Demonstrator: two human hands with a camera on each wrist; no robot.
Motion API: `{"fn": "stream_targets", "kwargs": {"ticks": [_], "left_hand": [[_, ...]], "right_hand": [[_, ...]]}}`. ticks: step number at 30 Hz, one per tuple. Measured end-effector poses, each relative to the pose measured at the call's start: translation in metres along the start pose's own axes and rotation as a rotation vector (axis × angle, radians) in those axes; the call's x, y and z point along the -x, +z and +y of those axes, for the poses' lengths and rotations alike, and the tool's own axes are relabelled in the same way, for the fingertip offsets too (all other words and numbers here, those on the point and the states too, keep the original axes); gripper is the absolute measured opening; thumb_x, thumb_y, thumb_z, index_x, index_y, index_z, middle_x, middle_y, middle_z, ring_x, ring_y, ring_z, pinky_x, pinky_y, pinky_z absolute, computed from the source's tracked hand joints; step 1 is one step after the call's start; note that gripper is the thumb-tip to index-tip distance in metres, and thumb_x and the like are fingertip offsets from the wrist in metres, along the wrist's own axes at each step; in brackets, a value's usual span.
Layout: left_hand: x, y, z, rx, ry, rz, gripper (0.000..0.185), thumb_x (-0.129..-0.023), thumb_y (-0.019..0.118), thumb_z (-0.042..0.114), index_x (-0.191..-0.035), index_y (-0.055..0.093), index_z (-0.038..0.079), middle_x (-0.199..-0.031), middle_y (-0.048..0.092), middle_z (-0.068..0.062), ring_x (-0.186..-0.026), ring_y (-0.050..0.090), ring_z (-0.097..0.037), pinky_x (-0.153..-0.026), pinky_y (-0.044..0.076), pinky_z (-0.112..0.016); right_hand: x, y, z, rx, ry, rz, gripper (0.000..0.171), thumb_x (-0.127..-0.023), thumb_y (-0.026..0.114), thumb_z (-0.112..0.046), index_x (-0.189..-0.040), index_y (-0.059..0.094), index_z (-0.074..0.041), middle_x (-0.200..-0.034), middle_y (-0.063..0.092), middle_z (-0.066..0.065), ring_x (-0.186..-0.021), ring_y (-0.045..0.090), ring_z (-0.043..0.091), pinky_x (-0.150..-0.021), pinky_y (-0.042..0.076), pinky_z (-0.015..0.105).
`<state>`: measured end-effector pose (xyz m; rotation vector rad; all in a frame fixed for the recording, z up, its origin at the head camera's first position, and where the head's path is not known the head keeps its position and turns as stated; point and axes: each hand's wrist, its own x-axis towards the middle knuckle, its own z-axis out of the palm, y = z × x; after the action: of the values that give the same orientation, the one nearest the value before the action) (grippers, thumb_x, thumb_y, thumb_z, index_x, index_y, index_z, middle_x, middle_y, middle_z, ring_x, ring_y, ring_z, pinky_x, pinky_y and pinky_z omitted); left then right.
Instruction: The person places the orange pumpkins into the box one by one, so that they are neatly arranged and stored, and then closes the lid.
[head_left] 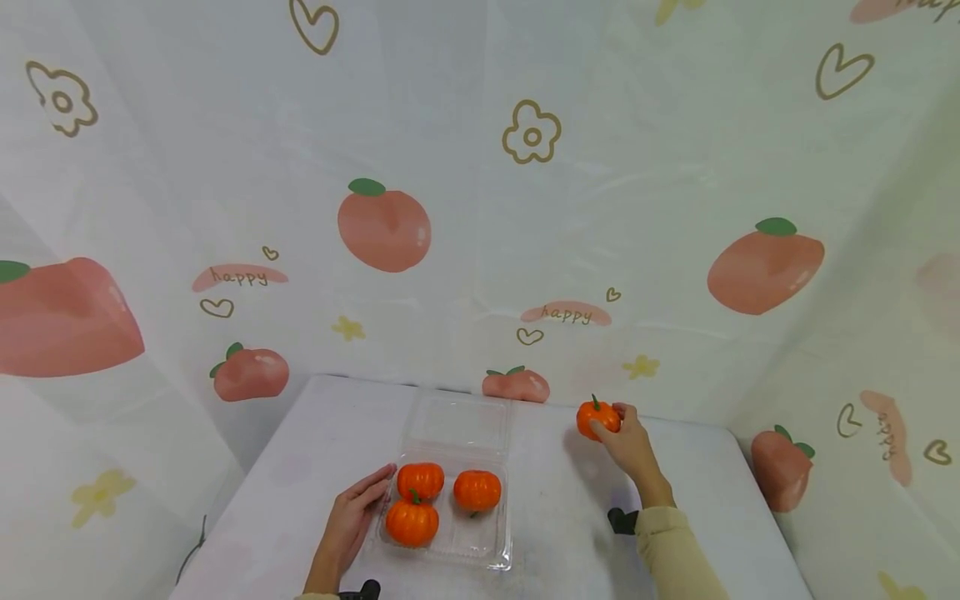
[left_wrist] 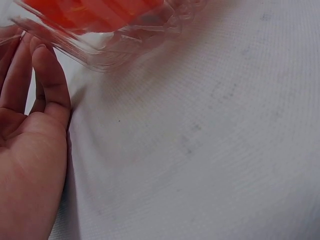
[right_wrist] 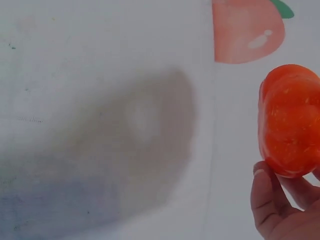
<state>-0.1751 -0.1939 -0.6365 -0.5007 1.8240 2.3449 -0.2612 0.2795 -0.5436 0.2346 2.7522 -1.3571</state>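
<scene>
We see a clear plastic hinged container [head_left: 467, 546] on a white cloth-covered table [head_left: 555, 525], its transparent lid [head_left: 459, 423] laid back so that, we judge, the base can be reached from above. In it sit three glossy orange ribbed pumpkins: a far-left pumpkin [head_left: 420, 481], a near-left pumpkin [head_left: 412, 525] and a right-side pumpkin [head_left: 477, 490]. The left hand [head_left: 352, 517] lies along the container's left side, probably to steady it; its fingers are extended, touching the wall without grasping. Well to the container's right, the right hand [head_left: 632, 442] grips a fourth orange ribbed pumpkin with a green stem [head_left: 591, 414] above the table, thumb and fingers closed about its body, which we think leaves the upward stem free.
</scene>
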Motion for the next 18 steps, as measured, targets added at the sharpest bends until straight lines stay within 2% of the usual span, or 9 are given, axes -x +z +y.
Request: {"fn": "stream_targets", "kwargs": {"ticks": [7,14,18], "left_hand": [[0.001,0.0,-0.001,0.001,0.014,-0.011,0.053,-0.097,0.069,0.024,-0.143,0.057,0.002,-0.134,0.07,0.007,-0.109,0.063,0.011,-0.092,0.053,-0.012],[0.0,-0.001,-0.001,0.005,0.02,-0.007,0.049,-0.098,0.067,0.024,-0.142,0.059,0.003,-0.131,0.071,0.008,-0.108,0.064,0.01,-0.091,0.054,-0.013],[0.0,-0.001,-0.002,-0.004,0.026,-0.01,0.05,-0.098,0.067,0.025,-0.142,0.059,0.003,-0.131,0.071,0.009,-0.108,0.064,0.01,-0.091,0.054,-0.012]], "right_hand": [[0.006,-0.001,-0.01,0.039,-0.075,-0.005,0.084,-0.098,0.062,-0.05,-0.158,0.025,-0.005,-0.157,0.037,0.027,-0.142,0.042,0.046,-0.118,0.036,0.062],[0.015,0.004,-0.017,0.06,-0.154,0.023,0.079,-0.093,0.069,-0.05,-0.152,0.039,-0.008,-0.142,0.044,0.025,-0.128,0.051,0.043,-0.109,0.047,0.06],[0.02,0.009,-0.016,0.034,-0.156,0.002,0.078,-0.09,0.074,-0.048,-0.149,0.04,-0.008,-0.139,0.044,0.021,-0.127,0.052,0.04,-0.106,0.051,0.057]]}}
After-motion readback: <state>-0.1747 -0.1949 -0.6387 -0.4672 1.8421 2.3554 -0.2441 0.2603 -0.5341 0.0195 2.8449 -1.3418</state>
